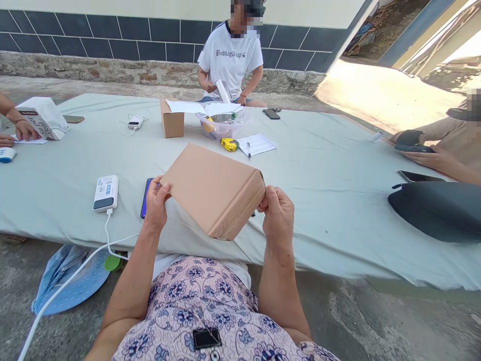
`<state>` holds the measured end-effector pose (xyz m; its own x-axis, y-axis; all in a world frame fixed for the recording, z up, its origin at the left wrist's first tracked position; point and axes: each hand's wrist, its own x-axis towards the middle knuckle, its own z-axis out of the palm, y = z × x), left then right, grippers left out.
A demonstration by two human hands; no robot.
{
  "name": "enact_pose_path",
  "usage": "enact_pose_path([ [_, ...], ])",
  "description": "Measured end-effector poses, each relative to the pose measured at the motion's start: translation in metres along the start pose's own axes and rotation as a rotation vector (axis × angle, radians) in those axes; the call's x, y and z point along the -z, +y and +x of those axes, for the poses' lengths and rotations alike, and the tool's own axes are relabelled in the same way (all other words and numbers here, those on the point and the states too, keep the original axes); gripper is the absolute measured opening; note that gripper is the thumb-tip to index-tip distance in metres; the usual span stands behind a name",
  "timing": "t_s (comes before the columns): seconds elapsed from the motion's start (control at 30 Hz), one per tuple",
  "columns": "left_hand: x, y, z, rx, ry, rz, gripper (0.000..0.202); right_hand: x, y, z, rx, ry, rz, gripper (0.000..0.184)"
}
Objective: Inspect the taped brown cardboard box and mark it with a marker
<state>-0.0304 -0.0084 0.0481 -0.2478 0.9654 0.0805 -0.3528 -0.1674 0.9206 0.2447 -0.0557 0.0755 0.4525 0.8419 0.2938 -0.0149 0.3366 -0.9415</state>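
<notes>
I hold a brown cardboard box tilted above the near edge of a pale green cloth spread on the ground. My left hand grips the box's left corner with its fingers closed. My right hand pinches the right corner. Under the box lies a dark blue phone, partly hidden. A white power bank with a white cable lies to the left of my left hand.
Across the cloth sits a person in a white shirt behind a small cardboard box, a clear plastic bowl, a yellow tape measure and papers. Other people's hands show at far left and right. A dark bag lies right.
</notes>
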Motion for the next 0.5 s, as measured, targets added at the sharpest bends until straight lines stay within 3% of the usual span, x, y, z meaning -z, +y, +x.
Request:
enact_pose_path([
  [0.13,-0.005,-0.001,-0.003,-0.003,0.018,0.017,0.053,0.000,0.004,0.001,-0.002,-0.009,-0.034,0.060],
  [0.3,-0.013,-0.002,-0.008,-0.026,0.039,-0.082,0.061,-0.001,0.013,0.003,-0.018,0.083,-0.119,0.046],
  [0.5,-0.015,0.000,-0.011,0.021,-0.032,-0.182,0.049,0.001,0.017,0.001,-0.049,-0.059,-0.135,0.041],
])
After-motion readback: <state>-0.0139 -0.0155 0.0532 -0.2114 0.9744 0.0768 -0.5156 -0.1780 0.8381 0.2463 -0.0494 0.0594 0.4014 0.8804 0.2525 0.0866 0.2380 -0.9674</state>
